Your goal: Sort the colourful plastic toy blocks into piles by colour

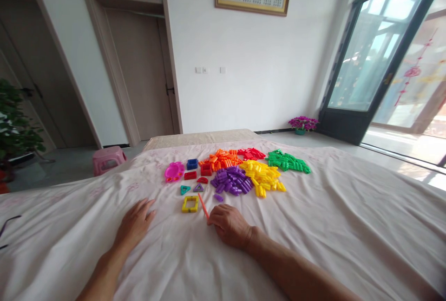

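My right hand (228, 223) is closed around one end of a thin orange-red stick (203, 206), whose far end points away to the left. Flat on the cloth, my left hand (135, 219) rests with its fingers stretched out, holding nothing. Between the hands lies a yellow square frame (190, 204). Just beyond it are a teal triangle (185, 190) and a purple triangle (198, 188). One loose purple piece (218, 197) lies in front of the purple pile (232, 181), close to my right hand.
Piles of orange (223, 159), red (251, 153), yellow (263, 175) and green pieces (288, 161) lie farther back. To their left are a pink palette-shaped tray (174, 172), a blue square frame (192, 164) and red blocks (206, 169). A wrinkled cloth (331, 226) covers the surface. A pink stool (109, 160) stands beyond.
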A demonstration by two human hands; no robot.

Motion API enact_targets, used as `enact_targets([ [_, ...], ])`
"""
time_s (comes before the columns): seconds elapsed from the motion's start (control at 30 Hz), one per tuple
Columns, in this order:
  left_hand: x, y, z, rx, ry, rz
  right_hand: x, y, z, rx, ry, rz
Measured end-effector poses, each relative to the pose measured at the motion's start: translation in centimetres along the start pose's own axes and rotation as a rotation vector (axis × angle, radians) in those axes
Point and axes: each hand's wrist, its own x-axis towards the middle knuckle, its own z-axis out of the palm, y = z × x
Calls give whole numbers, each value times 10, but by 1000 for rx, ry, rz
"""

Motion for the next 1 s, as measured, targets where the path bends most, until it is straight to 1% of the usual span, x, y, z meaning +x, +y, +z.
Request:
enact_targets([
  [0.13,1,-2,2,7,3,14,0,2,1,22,26,-17],
  [0.2,1,-4,3,9,7,26,1,2,2,14,40,21],
  [0.3,1,-6,5,14,17,40,2,2,2,-4,58,120],
  [0.37,1,-6,5,20,12,34,3,3,2,-4,58,152],
  [0.57,1,-5,6,12,-1,22,3,6,2,22,39,105],
  [0.77,2,-7,5,32,-15,18,2,6,2,29,11,21],
  [0.9,3,-8,6,35,-9,38,2,5,1,43,4,10],
  [1.0,3,-8,7,40,-2,40,2,6,1,65,9,28],
])
